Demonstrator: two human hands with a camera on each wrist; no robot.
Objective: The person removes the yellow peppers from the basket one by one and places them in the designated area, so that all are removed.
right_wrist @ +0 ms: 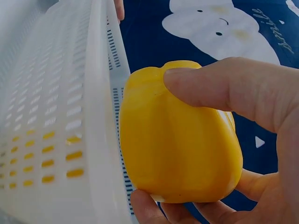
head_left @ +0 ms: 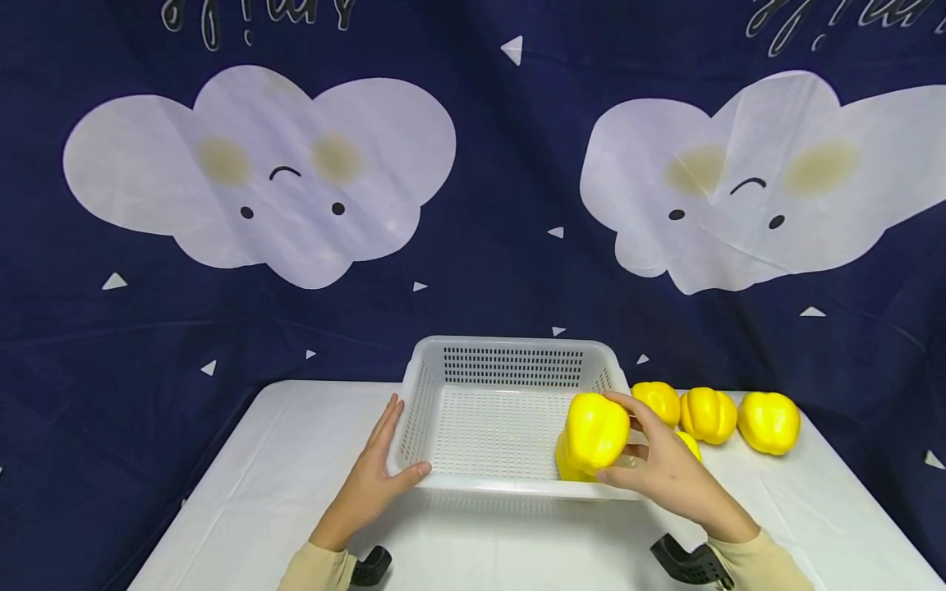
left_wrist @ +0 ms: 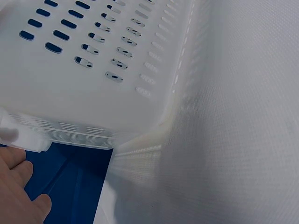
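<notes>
A yellow bell pepper (head_left: 597,431) is in my right hand (head_left: 668,472), above the front right corner of a white slotted basket (head_left: 510,486). The right wrist view shows the thumb across the held pepper (right_wrist: 180,140) and the fingertips under it. Below it, a second yellow pepper (head_left: 571,469) sits inside the basket, partly hidden; its colour shows through the slots in the right wrist view. My left hand (head_left: 377,472) rests against the basket's left side, fingers straight along the outside and thumb at the front rim. In the left wrist view only its fingertips (left_wrist: 21,170) show.
To the right of the basket, several yellow peppers (head_left: 708,415) stand on the white-covered table (head_left: 296,443); one is mostly hidden behind my right hand. A dark blue cloth (head_left: 510,205) with cloud prints hangs behind the table.
</notes>
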